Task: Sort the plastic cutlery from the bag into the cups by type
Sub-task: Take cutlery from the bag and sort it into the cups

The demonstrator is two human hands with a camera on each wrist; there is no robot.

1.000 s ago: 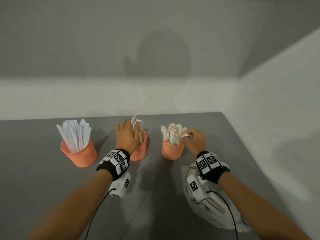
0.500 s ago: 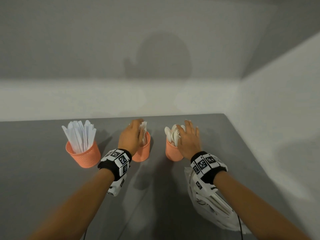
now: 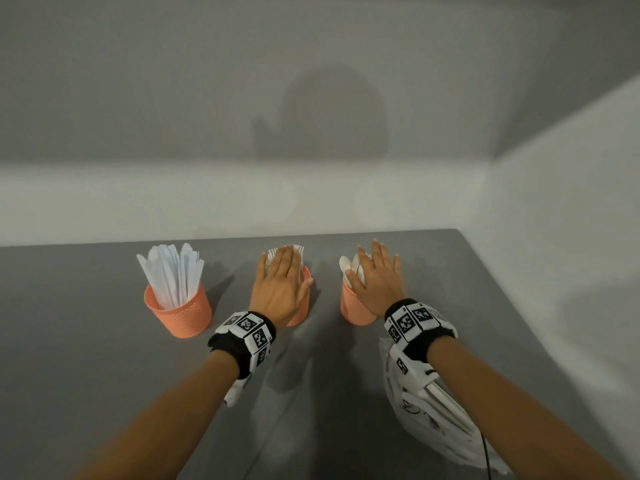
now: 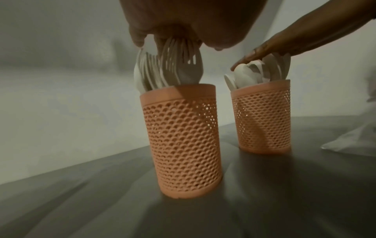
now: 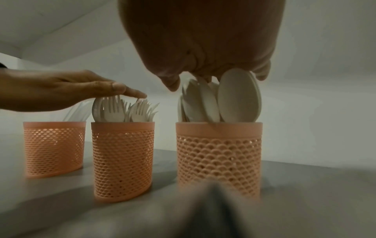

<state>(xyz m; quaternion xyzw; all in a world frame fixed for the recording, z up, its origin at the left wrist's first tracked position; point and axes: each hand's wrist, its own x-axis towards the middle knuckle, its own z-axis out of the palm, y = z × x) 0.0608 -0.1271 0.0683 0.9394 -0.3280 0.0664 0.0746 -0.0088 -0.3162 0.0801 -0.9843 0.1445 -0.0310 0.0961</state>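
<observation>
The forks (image 3: 300, 251) stand tines-up in the middle orange mesh cup (image 3: 304, 306), and my left hand (image 3: 282, 285) lies flat on their tips, fingers straight, gripping nothing. My right hand (image 3: 379, 278) presses the spoons (image 3: 348, 266) in the right cup (image 3: 353, 306) the same way. The knives (image 3: 173, 271) fill the left cup (image 3: 183, 315). The plastic bag (image 3: 433, 420) lies on the grey table (image 3: 86, 341) under my right forearm.
</observation>
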